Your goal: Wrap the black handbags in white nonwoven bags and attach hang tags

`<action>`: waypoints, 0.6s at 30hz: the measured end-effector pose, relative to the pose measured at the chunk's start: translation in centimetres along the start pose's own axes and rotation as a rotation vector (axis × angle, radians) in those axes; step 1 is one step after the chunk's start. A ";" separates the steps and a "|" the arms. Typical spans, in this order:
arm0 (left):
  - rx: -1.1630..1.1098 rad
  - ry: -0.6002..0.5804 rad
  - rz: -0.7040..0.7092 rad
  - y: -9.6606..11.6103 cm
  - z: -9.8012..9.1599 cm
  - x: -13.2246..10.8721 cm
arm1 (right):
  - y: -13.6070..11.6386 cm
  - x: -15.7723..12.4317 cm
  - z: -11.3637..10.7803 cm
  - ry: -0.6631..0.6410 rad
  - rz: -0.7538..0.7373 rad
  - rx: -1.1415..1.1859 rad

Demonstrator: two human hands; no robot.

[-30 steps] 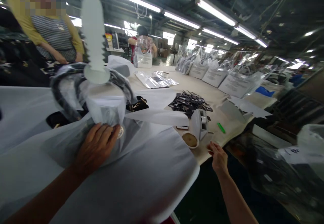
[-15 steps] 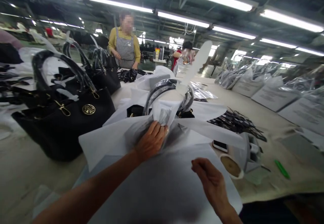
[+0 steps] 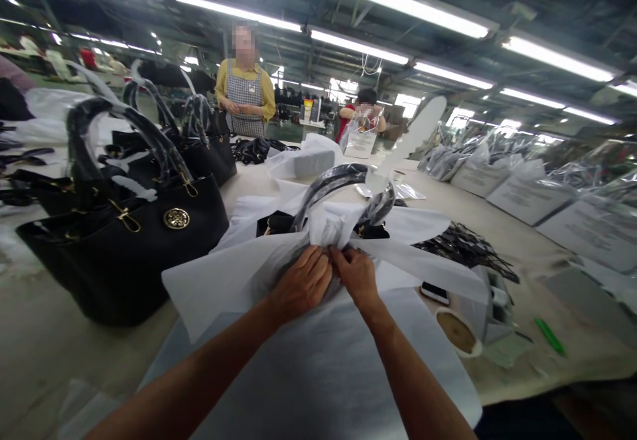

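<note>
Left grip (image 3: 301, 282): fingers curled together, pressing onto the gathered white paper (image 3: 319, 224), centre of frame.
Right grip (image 3: 356, 277): thumb and fingertips pinching the same gather, just beside the left; exact fold hidden.
White paper: wrapped around the bag, mid-frame. Looks thin, light, limp; likely creases and tears easily. Hold the bunched layers, not a loose edge.
Wrapped bag (image 3: 276, 223): black corners peek out behind the gather. Probably soft-walled, moderate weight; paper may slide on it.
Handles (image 3: 328, 181): arch above the grips, clear film on them. Likely slick but springy; best lift point, both together.
White strip (image 3: 418, 128): sticks up from the handles, right of centre. Looks flimsy, don't lift by it.
Bench (image 3: 517, 373): black handbag (image 3: 129, 261) with gold emblem (image 3: 176, 219) at left; dark pile (image 3: 468, 247), phone (image 3: 434, 293), green tool (image 3: 550, 336) at right.
</note>
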State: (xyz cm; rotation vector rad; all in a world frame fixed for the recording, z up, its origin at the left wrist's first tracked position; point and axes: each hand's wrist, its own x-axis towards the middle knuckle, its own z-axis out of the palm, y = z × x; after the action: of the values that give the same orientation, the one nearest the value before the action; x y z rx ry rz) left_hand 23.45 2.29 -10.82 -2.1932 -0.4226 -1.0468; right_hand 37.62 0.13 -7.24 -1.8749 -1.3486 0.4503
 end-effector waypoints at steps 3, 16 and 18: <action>0.045 -0.095 -0.075 0.0 0.1 0.5 | -0.5 0.1 -0.3 -0.049 0.063 -0.042; 0.143 -0.307 -0.159 0.8 -0.1 0.3 | 6.2 -4.0 -0.4 -0.299 0.232 0.132; 0.128 -0.314 -0.141 0.9 -0.5 -0.3 | 8.2 -5.4 -0.6 -0.266 0.221 0.149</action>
State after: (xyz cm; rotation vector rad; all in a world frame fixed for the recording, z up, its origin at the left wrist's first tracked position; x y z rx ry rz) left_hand 23.44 1.26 -11.17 -2.2411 -0.7734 -0.7228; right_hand 41.21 -6.23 -13.80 -1.8953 -1.2393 0.9163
